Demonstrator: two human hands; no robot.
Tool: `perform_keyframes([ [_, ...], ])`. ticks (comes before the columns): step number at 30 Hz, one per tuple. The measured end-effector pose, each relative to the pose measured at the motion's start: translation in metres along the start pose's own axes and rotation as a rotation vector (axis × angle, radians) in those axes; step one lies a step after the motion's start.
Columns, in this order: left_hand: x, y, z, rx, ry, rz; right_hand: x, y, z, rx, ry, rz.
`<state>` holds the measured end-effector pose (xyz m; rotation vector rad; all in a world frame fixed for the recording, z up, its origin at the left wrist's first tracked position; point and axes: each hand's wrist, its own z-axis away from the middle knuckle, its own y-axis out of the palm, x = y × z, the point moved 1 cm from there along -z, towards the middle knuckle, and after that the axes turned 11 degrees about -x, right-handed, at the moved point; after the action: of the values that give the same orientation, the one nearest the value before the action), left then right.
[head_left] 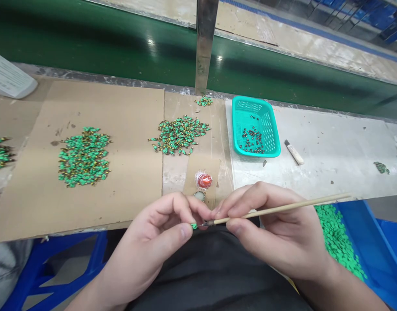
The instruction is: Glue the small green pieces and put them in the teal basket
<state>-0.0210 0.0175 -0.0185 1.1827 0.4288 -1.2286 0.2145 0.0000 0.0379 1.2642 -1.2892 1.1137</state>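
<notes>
My left hand (159,242) pinches a small green piece (194,226) between thumb and fingertips, just above my lap. Between the fingers of my right hand (272,229) lies a thin wooden-handled brush (282,206), its dark tip pointing left and reaching the green piece. Whether the tip touches the piece is too small to tell. Just beyond my hands, a blob of red paint (204,180) sits on a cardboard strip, with a round greyish spot (199,196) nearer me, partly hidden by my fingers.
Heaps of small green-and-brown pieces lie on the cardboard: one pile (84,157) left, another (182,134) at centre. A turquoise basket (272,149) holds small dark pieces. Right of it lies a small white tube (294,152). A blue bin (363,229) of green pieces stands below the table edge.
</notes>
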Motion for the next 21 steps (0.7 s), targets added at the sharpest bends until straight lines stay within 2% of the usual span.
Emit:
perform_keyframes([
  [21,0.0028,0.0011,-0.0007,0.042,-0.058,0.075,-0.0002,-0.0001,0.0022,-0.022,-0.012,-0.023],
])
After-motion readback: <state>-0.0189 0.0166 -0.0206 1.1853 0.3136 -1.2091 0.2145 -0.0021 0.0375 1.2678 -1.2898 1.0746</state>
